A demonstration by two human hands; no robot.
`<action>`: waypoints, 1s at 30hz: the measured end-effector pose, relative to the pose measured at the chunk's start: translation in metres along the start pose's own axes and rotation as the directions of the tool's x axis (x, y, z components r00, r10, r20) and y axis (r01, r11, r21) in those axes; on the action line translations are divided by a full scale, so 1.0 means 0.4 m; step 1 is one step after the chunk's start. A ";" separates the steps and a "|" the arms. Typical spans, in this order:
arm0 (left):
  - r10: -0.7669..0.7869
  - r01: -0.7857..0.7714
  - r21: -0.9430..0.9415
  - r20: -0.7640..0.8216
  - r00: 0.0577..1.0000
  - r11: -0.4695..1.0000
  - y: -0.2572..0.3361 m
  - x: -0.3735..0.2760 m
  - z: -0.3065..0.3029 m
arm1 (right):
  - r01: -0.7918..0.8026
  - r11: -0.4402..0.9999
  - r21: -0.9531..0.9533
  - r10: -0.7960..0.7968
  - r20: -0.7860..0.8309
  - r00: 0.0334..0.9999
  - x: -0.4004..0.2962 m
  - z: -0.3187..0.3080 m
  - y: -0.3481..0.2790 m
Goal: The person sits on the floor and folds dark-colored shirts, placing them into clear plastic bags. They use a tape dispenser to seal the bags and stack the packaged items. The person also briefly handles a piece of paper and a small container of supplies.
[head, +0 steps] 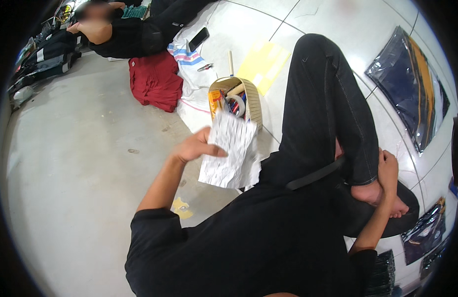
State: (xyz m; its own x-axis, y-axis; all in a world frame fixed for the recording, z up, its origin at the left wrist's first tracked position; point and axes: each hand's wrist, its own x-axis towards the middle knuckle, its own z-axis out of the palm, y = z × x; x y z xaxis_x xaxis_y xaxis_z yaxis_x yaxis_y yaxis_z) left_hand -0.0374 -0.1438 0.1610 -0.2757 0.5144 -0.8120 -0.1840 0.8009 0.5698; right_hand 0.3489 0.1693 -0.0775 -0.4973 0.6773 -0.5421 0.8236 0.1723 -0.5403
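Observation:
My left hand (197,146) holds a crumpled white sheet of paper (234,152) with printed writing, its thumb laid over the front. The sheet is blurred and hangs in front of a cream basket (254,98), hiding part of its near side. My right hand (388,169) rests against my lower leg just above my bare foot (368,192); its fingers are partly hidden, so its grip is unclear. Inside the basket are a roll of tape (240,103), an orange box (215,99) and several pens or similar items.
A yellow sheet (264,67), a phone (198,39), snips (205,67) and folded dark red cloth (154,81) lie beyond the basket. Another person (121,33) reclines at upper left. Garments in clear plastic (407,85) lie on the tiles at right.

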 end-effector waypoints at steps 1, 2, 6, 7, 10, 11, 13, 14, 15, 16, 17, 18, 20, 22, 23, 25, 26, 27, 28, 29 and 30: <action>0.131 -0.131 -0.010 -0.010 0.991 0.991 0.074 0.027 0.009 | -0.019 1.000 -0.004 0.019 -0.003 1.000 -0.002 -0.002 -0.001; 0.258 -0.262 -0.037 -0.085 0.962 0.964 0.118 0.052 0.012 | -0.001 1.000 0.028 0.002 -0.027 1.000 -0.003 0.007 0.006; 0.465 -0.564 -0.138 -0.426 0.776 0.814 0.173 0.202 0.024 | -0.007 1.000 0.026 0.008 -0.032 0.999 -0.001 0.009 0.000; 0.475 -0.614 -0.148 -0.502 0.722 0.776 0.149 0.243 0.015 | 0.005 1.000 0.031 -0.004 -0.042 0.999 -0.003 0.001 -0.004; 0.402 -0.690 -0.275 -0.647 0.648 0.670 0.111 0.313 0.040 | -0.009 0.999 0.036 0.011 -0.058 0.998 0.002 0.011 0.003; 0.396 -0.701 -0.247 -0.680 0.617 0.669 0.089 0.334 0.038 | -0.016 0.999 0.045 0.018 -0.054 0.998 0.006 0.008 0.007; 0.395 -0.738 -0.217 -0.731 0.557 0.638 0.061 0.349 0.035 | -0.025 0.998 0.056 0.027 -0.034 0.999 0.009 0.004 0.009; 0.387 -0.753 -0.204 -0.757 0.526 0.625 0.048 0.352 0.036 | -0.038 0.996 0.084 0.041 -0.036 0.999 0.009 0.004 0.002; 0.347 -0.769 -0.237 -0.787 0.511 0.594 0.038 0.350 0.035 | -0.053 0.996 0.070 0.055 -0.023 0.998 0.015 0.001 0.002; 0.306 -0.781 -0.269 -0.811 0.499 0.564 0.030 0.346 0.030 | -0.072 0.996 0.058 0.073 -0.011 0.997 0.017 0.004 0.005; 0.262 -0.794 -0.298 -0.833 0.487 0.531 0.024 0.342 0.024 | -0.091 0.995 0.044 0.091 0.001 0.996 0.020 0.008 0.011; 0.222 -0.816 -0.328 -0.853 0.472 0.476 0.023 0.338 0.018 | -0.062 0.996 0.057 0.063 -0.019 0.998 0.024 0.014 0.022; 0.228 -0.851 -0.308 -0.873 0.430 0.426 0.037 0.315 0.013 | -0.075 0.997 0.022 0.075 -0.001 0.997 0.031 0.017 0.022; 0.249 -0.885 -0.221 -0.906 0.341 0.410 0.013 0.318 0.007 | -0.069 0.996 0.053 0.069 0.010 0.998 0.036 0.022 0.021; 0.299 -0.872 -0.126 -0.908 0.293 0.472 0.001 0.323 0.004 | -0.066 0.993 0.100 0.065 0.007 0.998 0.030 0.024 0.020; 0.407 -0.817 0.066 -0.888 0.214 0.573 -0.017 0.333 0.000 | -0.052 0.986 0.162 0.052 0.004 0.999 0.027 0.033 0.024; 0.476 -0.769 0.158 -0.854 0.208 0.619 -0.034 0.334 -0.006 | -0.041 0.985 0.167 0.040 0.008 0.999 0.027 0.035 0.028; 0.485 -0.782 0.165 -0.853 0.193 0.600 -0.040 0.332 -0.002 | -0.031 0.984 0.173 0.029 0.012 1.000 0.028 0.035 0.038; 0.497 -0.799 0.167 -0.848 0.183 0.578 -0.028 0.332 0.010 | -0.023 0.995 0.100 0.021 0.016 1.000 0.029 0.035 0.044; 0.510 -0.814 0.168 -0.843 0.174 0.556 -0.025 0.331 0.018 | -0.037 0.993 0.108 0.034 0.027 0.999 0.033 0.038 0.047; 0.522 -0.789 0.193 -0.833 0.183 0.583 -0.061 0.342 0.015 | -0.051 0.992 0.116 0.047 0.037 0.998 0.034 0.038 0.051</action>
State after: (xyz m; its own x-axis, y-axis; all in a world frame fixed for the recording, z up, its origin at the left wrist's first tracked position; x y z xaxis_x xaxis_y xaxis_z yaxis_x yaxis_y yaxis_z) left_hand -0.0651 -0.0914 0.0354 -0.9324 0.2569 0.2544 0.2921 0.1205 0.9488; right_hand 0.3547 0.1712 -0.1058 -0.4678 0.6575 -0.5906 0.8106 0.0530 -0.5832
